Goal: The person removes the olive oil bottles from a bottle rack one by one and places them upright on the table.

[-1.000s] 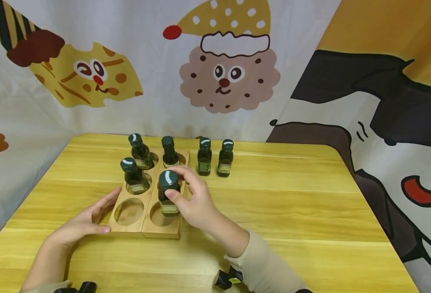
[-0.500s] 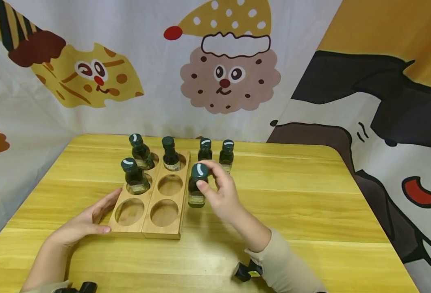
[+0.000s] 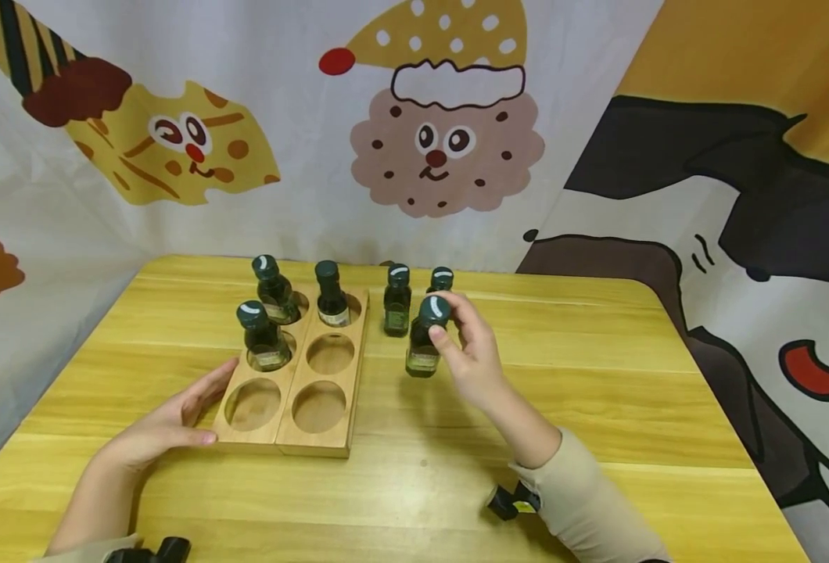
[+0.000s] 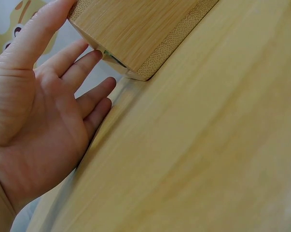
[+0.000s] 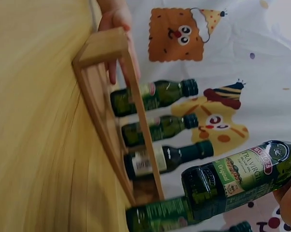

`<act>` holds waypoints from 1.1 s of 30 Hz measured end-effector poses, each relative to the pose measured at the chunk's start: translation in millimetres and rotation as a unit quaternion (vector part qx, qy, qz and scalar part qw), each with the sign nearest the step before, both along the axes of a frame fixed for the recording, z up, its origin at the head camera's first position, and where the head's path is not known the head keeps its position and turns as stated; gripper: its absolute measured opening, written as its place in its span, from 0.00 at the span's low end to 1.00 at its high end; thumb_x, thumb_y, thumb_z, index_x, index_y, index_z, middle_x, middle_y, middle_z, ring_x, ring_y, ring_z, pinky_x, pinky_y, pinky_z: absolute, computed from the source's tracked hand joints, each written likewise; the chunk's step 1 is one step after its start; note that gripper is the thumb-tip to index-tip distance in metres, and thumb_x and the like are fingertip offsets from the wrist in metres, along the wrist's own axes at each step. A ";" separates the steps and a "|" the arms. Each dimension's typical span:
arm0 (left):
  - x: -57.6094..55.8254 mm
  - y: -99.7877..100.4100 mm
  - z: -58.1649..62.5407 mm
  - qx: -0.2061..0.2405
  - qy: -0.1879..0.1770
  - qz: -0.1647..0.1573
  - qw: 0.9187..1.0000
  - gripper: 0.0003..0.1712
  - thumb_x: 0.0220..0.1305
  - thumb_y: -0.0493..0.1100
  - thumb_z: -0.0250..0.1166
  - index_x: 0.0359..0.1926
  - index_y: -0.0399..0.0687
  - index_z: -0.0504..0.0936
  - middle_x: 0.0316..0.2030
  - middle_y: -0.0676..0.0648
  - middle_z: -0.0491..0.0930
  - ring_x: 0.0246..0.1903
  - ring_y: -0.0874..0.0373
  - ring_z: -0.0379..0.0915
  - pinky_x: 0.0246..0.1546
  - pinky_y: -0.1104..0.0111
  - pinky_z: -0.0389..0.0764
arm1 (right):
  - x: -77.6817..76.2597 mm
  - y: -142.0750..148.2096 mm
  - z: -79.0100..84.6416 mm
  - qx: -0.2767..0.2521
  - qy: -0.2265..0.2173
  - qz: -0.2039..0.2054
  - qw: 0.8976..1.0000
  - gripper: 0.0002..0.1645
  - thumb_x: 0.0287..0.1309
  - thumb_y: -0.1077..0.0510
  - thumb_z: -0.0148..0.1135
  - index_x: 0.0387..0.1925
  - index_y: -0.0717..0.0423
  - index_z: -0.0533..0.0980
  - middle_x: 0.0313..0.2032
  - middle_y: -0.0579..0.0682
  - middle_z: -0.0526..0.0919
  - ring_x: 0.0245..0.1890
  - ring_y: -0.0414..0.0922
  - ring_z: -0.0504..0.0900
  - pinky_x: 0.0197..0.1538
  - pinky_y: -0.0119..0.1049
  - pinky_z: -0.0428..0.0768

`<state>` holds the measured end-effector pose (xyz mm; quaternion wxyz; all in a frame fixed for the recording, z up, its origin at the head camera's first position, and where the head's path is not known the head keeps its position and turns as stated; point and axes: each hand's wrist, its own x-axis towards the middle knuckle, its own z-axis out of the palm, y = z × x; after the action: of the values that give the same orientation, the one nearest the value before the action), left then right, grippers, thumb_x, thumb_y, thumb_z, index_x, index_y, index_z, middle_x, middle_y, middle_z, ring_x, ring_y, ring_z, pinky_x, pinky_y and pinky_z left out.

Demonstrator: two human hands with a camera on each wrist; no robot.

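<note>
My right hand (image 3: pixel 479 358) pinches a small green olive oil bottle (image 3: pixel 425 346) near its dark cap, thumb on the near side. In the right wrist view this olive oil bottle (image 5: pixel 246 174) is tilted, its label and base showing, above the table. My left hand (image 3: pixel 164 422) touches the front left corner of a wooden rack (image 3: pixel 285 407) with round holes. In the left wrist view the left fingers (image 4: pixel 90 104) are extended beside the rack (image 4: pixel 135 29). Two bottles, one of them this front bottle (image 3: pixel 265 344), stand in the left row; another dark bottle (image 3: pixel 331 297) stands at the back of the right row.
Two more bottles stand on the table right of the rack: one bottle (image 3: pixel 396 305) in full view, the other bottle (image 3: pixel 442 279) partly behind the held one. The yellow wooden table (image 3: pixel 597 375) reaches back to a hanging printed cloth (image 3: pixel 281 227).
My right hand has lifted the olive oil bottle away from the rack's right row and carried it right, toward the two standing bottles. The left hand stays at the rack's corner.
</note>
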<state>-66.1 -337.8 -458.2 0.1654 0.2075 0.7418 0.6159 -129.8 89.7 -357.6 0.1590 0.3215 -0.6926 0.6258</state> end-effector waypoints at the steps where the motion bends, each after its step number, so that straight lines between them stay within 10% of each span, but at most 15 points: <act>1: -0.2 -0.3 -0.4 0.000 0.000 0.000 1.000 0.55 0.53 0.27 0.64 0.76 0.47 0.43 0.74 0.47 0.43 0.65 0.73 0.50 0.57 0.82 0.55 | -1.1 2.8 -0.1 0.001 -0.002 -0.001 1.000 0.19 0.59 0.76 0.53 0.53 0.73 0.68 0.45 0.64 0.75 0.46 0.47 0.75 0.52 0.38 0.75; 10: -0.4 -1.7 -0.4 0.001 -0.005 0.001 1.000 0.55 0.53 0.27 0.63 0.76 0.47 0.43 0.74 0.48 0.44 0.65 0.73 0.51 0.56 0.81 0.56 | -12.7 27.6 0.8 -0.004 -0.024 -0.014 1.000 0.19 0.60 0.76 0.51 0.53 0.78 0.66 0.47 0.69 0.74 0.47 0.44 0.75 0.52 0.35 0.75; 22: -0.1 -0.6 2.0 -0.006 -0.003 0.000 1.000 0.54 0.54 0.28 0.63 0.76 0.48 0.43 0.74 0.39 0.39 0.65 0.73 0.50 0.56 0.81 0.56 | -35.9 54.2 -4.1 -0.025 -0.047 -0.040 0.998 0.18 0.62 0.76 0.50 0.53 0.79 0.65 0.47 0.46 0.76 0.47 0.43 0.75 0.50 0.31 0.75; 33: 0.1 -0.9 0.1 -0.004 -0.005 0.001 1.000 0.54 0.54 0.29 0.64 0.76 0.49 0.43 0.74 0.42 0.40 0.65 0.73 0.50 0.56 0.82 0.55 | -56.8 68.0 -16.9 -0.008 -0.074 -0.082 0.994 0.20 0.65 0.72 0.50 0.57 0.75 0.65 0.49 0.63 0.75 0.46 0.42 0.76 0.50 0.31 0.75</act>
<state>-66.0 -338.6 -458.2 0.1691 0.2028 0.7438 0.6140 -186.6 157.7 -374.5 0.1604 0.2154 -0.7217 0.6380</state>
